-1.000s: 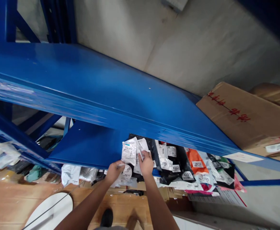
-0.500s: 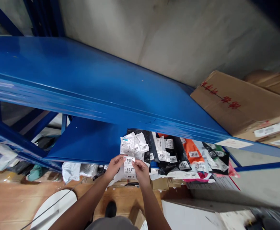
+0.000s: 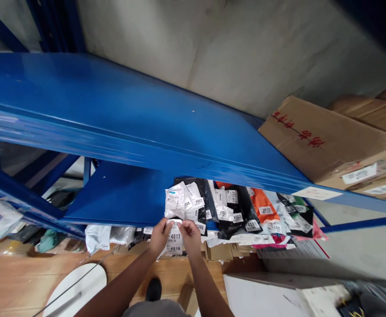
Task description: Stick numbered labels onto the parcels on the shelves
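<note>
A strip of white number labels (image 3: 174, 238) hangs between my hands, with 4017 and 4018 readable. My left hand (image 3: 159, 234) pinches the left side of the upper label, which fingertips partly cover. On its right side, my right hand (image 3: 191, 235) is closed in a pinch too. Just beyond the fingertips lies a white parcel (image 3: 176, 199) on the lower blue shelf. Beside it are white parcels labelled 4008 and 4007 (image 3: 195, 196), over black bags; a 4006 label (image 3: 200, 227) shows near my right hand.
Tagged parcels, including an orange one (image 3: 264, 207), run rightward along the lower shelf (image 3: 120, 193). The upper blue shelf (image 3: 140, 114) overhangs them and carries cardboard boxes (image 3: 325, 136) at right. A round white top (image 3: 77, 288) and a white box (image 3: 262, 295) stand below.
Both hands have drawn closer together at the upper label, and fingertips now cover part of its number. The 4018 label shows more fully below. The view has shifted slightly.
</note>
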Motion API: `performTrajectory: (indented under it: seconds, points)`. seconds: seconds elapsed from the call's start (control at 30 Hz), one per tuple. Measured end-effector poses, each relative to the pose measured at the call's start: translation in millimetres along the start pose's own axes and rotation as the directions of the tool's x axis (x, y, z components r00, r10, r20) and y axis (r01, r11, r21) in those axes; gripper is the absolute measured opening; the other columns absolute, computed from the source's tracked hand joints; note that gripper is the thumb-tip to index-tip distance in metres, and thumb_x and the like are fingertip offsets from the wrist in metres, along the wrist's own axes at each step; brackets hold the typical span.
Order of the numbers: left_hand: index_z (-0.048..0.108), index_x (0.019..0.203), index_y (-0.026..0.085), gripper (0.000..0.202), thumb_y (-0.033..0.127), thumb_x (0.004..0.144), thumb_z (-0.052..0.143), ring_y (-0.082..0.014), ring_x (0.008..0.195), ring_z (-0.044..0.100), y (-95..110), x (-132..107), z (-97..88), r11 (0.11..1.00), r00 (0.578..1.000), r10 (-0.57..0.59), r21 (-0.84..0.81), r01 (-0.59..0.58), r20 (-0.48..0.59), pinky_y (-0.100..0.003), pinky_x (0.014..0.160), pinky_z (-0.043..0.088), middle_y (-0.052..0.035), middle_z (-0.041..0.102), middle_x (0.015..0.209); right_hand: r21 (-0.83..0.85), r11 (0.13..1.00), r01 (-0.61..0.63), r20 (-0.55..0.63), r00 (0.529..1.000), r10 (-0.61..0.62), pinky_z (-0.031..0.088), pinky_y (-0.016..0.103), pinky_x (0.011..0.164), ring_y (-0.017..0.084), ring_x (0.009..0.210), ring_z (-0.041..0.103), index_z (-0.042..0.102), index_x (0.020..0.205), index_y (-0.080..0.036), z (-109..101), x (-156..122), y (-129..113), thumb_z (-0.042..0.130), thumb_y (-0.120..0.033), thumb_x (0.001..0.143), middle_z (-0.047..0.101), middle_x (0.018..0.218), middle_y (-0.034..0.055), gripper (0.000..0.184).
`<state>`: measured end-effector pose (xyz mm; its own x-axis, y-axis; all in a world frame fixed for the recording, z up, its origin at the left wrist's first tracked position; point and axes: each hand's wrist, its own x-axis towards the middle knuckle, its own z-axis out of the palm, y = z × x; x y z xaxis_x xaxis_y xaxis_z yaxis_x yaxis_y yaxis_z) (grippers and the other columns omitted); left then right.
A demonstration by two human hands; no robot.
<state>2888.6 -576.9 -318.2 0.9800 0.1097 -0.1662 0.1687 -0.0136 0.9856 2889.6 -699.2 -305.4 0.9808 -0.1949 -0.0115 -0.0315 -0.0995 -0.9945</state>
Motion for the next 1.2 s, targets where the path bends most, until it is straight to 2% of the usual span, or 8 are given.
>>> performTrajectory:
  seconds: [0.2, 0.63, 0.7, 0.83, 0.93, 1.0, 1.1, 1.2]
  points:
    - [0.043, 0.060, 0.021, 0.041, 0.060, 0.074, 0.046, -0.0112, 0.053, 0.040, -18, 0, -4.9, 0.992, 0.990, -0.104, -0.078, 0.097, -0.092, -0.023, 0.052, 0.033, 0.0066, 0.042, 0.052, -0.103, 0.994, 0.032, 0.067, 0.997, -0.025, 0.046, 0.026, 0.056, 0.014, 0.056, 0.054, 0.058, 0.064, -0.018, 18, 7, 9, 0.066, -0.039, 0.067, 0.060, 0.058, -0.0014, 0.023]
    - [0.064, 0.056, 0.015, 0.032, 0.045, 0.053, 0.075, -0.0137, 0.049, 0.053, -26, 1, -21.4, 0.952, 0.961, -0.212, -0.186, 0.245, 0.177, -0.024, 0.049, 0.039, 0.0013, 0.065, 0.052, -0.605, 0.796, -0.008, -0.098, 0.993, -0.064, 0.044, 0.033, 0.071, 0.022, 0.069, 0.061, 0.063, 0.072, -0.017, 17, 55, 20, 0.051, -0.029, 0.076, 0.067, 0.071, 0.0071, 0.018]
    - [0.067, 0.059, 0.014, 0.033, 0.045, 0.052, 0.077, -0.0141, 0.050, 0.054, -28, -1, -25.9, 0.942, 0.959, -0.222, -0.214, 0.258, 0.179, -0.024, 0.051, 0.040, -0.0001, 0.067, 0.055, -0.647, 0.761, -0.046, -0.099, 0.995, -0.024, 0.043, 0.034, 0.070, 0.024, 0.070, 0.061, 0.065, 0.084, -0.015, 15, 56, 16, 0.055, -0.025, 0.073, 0.066, 0.074, 0.0081, 0.018]
    - [0.071, 0.070, 0.014, 0.045, 0.054, 0.049, 0.078, -0.0162, 0.056, 0.059, -33, -3, -30.8, 0.916, 0.959, -0.237, -0.293, 0.274, 0.155, -0.025, 0.054, 0.043, -0.0030, 0.071, 0.065, -0.784, 0.615, -0.088, -0.138, 0.990, -0.034, 0.043, 0.035, 0.069, 0.027, 0.082, 0.060, 0.048, 0.126, -0.013, 19, 55, 4, 0.064, -0.023, 0.069, 0.057, 0.112, 0.0181, 0.060]
    - [0.072, 0.072, 0.014, 0.052, 0.058, 0.046, 0.078, -0.0168, 0.058, 0.059, -34, -2, -31.9, 0.892, 0.958, -0.244, -0.352, 0.282, 0.150, -0.026, 0.054, 0.045, -0.0038, 0.072, 0.068, -0.829, 0.549, 0.104, 0.060, 0.993, -0.098, 0.043, 0.031, 0.074, 0.024, 0.092, 0.058, 0.062, 0.103, -0.018, 23, 56, 0, 0.059, -0.021, 0.075, 0.058, 0.111, 0.0125, 0.029]
    - [0.072, 0.072, 0.015, 0.054, 0.059, 0.043, 0.079, -0.0167, 0.058, 0.060, -33, -1, -32.9, 0.874, 0.956, -0.248, -0.391, 0.290, 0.155, -0.026, 0.055, 0.045, -0.0033, 0.071, 0.067, -0.808, 0.559, 0.187, 0.178, 0.981, -0.071, 0.043, 0.029, 0.075, 0.022, 0.091, 0.057, 0.066, 0.081, -0.019, 25, 57, 0, 0.057, -0.017, 0.075, 0.063, 0.096, 0.0087, 0.011]
    - [0.071, 0.075, 0.015, 0.056, 0.059, 0.042, 0.079, -0.0168, 0.057, 0.060, -32, 1, -34.9, 0.847, 0.953, -0.260, -0.436, 0.303, 0.157, -0.027, 0.056, 0.046, -0.0022, 0.070, 0.064, -0.783, 0.591, 0.195, 0.169, 0.981, -0.100, 0.043, 0.031, 0.083, 0.023, 0.097, 0.056, 0.067, 0.081, -0.018, 25, 51, 0, 0.056, -0.019, 0.077, 0.065, 0.097, 0.0102, 0.012]
    - [0.071, 0.080, 0.015, 0.056, 0.058, 0.043, 0.080, -0.0178, 0.058, 0.061, -33, 2, -35.6, 0.818, 0.942, -0.266, -0.470, 0.332, 0.203, -0.028, 0.060, 0.046, -0.0025, 0.070, 0.063, -0.537, 0.824, 0.181, 0.087, 0.983, -0.159, 0.044, 0.034, 0.088, 0.023, 0.098, 0.058, 0.065, 0.094, -0.017, 22, 28, 2, 0.042, -0.037, 0.088, 0.066, 0.100, 0.0111, 0.031]
